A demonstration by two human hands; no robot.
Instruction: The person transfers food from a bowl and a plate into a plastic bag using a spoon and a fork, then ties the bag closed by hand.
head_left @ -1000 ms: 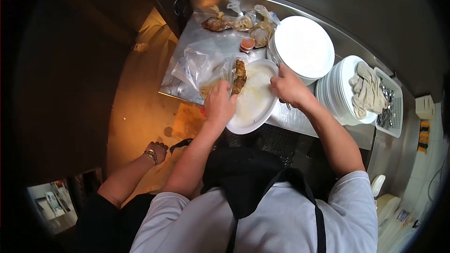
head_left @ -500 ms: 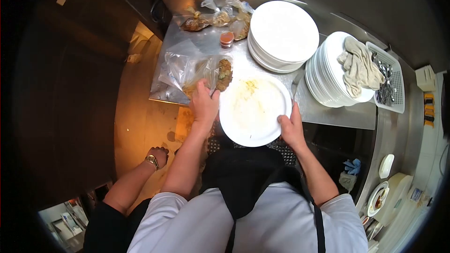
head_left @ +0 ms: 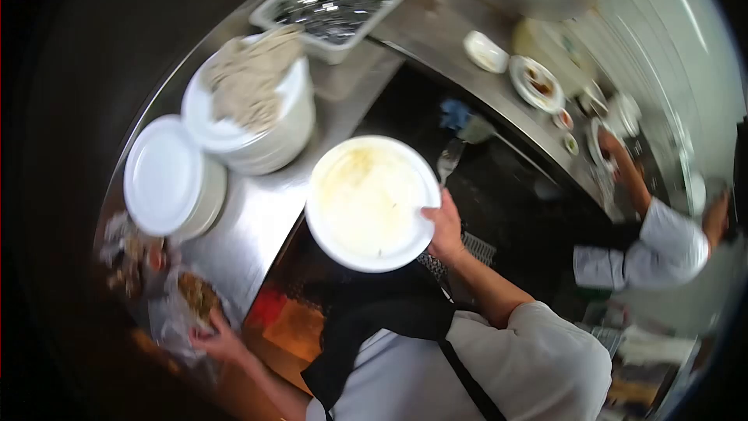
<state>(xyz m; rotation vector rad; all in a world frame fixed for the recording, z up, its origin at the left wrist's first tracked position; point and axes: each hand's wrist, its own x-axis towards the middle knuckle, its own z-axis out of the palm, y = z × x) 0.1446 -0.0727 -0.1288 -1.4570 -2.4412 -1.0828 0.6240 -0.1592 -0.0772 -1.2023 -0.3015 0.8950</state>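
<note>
My right hand [head_left: 446, 226] is closed on the rim of a white plate [head_left: 370, 206] with yellowish food residue on its face. A fork [head_left: 449, 160] sticks out past the plate's edge from that same hand. At the lower left, my left hand [head_left: 216, 339] has its fingers apart beside a clear plastic bag [head_left: 173, 327] and a clump of brownish-green food [head_left: 199, 296]. Blur hides whether the fingers touch the bag.
Two plate stacks [head_left: 161, 177] stand on the steel counter [head_left: 253, 245], one topped by a cloth [head_left: 249, 86]. Behind is a basket [head_left: 339, 51] of cutlery. A side counter holds a plate with scraps [head_left: 536, 84]. A co-worker's hand [head_left: 612, 144] reaches over dishes.
The view has swung right, bringing the side counter and a co-worker into sight. The plate and fork have moved rightward with my right hand, away from my left hand, which stays near the bag.
</note>
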